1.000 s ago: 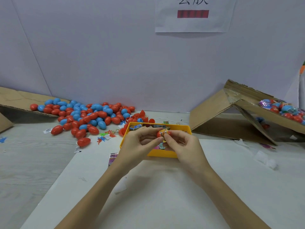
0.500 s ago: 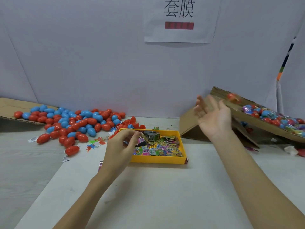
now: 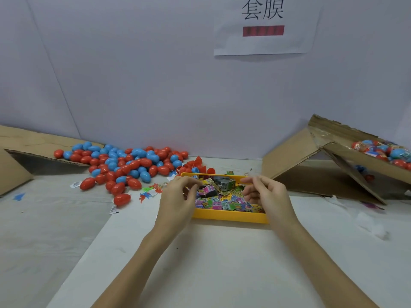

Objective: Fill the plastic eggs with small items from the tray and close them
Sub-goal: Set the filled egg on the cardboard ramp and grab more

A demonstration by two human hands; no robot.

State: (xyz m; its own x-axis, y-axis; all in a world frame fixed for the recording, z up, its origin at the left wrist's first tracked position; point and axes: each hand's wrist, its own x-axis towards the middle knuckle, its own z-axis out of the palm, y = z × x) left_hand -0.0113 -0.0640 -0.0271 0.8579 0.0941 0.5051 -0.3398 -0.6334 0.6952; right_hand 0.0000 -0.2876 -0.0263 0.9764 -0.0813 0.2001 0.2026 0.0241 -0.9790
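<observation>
Yellow tray [image 3: 229,216] of bright packets [image 3: 219,202] (both hands' fingers loosely curled, empty).

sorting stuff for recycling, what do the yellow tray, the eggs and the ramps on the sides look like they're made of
Yellow tray: apparently moulded plastic, with smooth, evenly coloured walls.
Red and blue eggs: glossy hard plastic, judging by the bright highlights on their rounded shells.
Left ramp and right ramp: brown cardboard, matte, with ragged edges and folds.
</observation>
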